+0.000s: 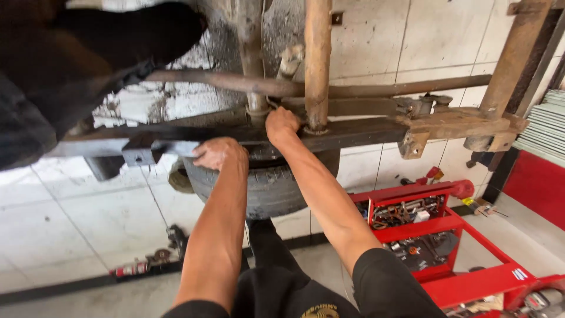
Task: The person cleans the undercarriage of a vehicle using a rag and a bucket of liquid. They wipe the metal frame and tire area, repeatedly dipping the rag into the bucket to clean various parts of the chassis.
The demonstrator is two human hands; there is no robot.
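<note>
- Left hand (219, 153): fingers curled down over the edge of the dark flat crossmember (176, 145), pressing or gripping it just above the spare tyre (265, 185). Looks closed on the bar, though the fingertips are hidden.
- Right hand (281, 125): fist-like, closed at the joint where the rusty vertical tube (317, 65) meets the crossmember. Cannot tell if it holds a fastener or tool; whatever is in it is covered.
- Tyre sits directly under the crossmember, between the 2 forearms, touching or nearly touching the bar.
- Risk, my read: if the joint lets go, tyre and bar come down toward the person below. The cause would be load resting on 1 hand.
- Risk: heavy rust on tube and brackets (453, 126), so a seized or rounded fastener, slipping grip, scraped knuckles.
- Materials: flaky brown steel tubing, dark greasy flat bar, worn matte rubber, glossy red tool cart (447, 227), pale tiled floor (76, 224).
</note>
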